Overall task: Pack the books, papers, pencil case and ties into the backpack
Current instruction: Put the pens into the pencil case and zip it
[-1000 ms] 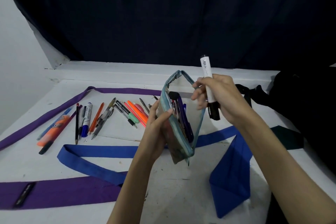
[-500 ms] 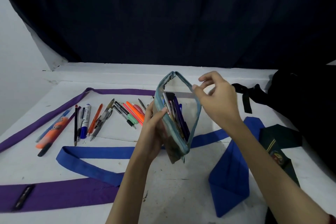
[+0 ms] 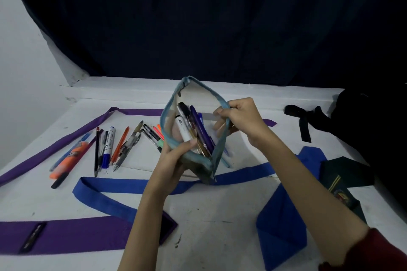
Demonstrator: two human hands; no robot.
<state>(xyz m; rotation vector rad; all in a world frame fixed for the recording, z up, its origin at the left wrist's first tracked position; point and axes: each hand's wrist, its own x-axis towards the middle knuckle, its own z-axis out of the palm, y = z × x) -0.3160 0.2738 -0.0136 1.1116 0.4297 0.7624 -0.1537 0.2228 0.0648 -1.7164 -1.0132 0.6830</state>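
At frame centre, the left hand [image 3: 174, 158] grips the pencil case's [image 3: 193, 160] lower edge and the right hand [image 3: 240, 116] pinches its rim, mouth open. The loose pens [image 3: 110, 145], long axes pointing away, lie centre-left, probably nearer the left hand.

Only legible lettering: "XEI"-like characters, upside down, on white marker [image 3: 183, 128] standing in pencil case [image 3: 174, 138]. Print on blue-capped marker [image 3: 109, 141], at nine o'clock from case, too small to read. Label on purple tie [image 3: 32, 237], toward seven o'clock, blurred. Crest on dark green tie [image 3: 340, 196], toward four o'clock, unreadable.
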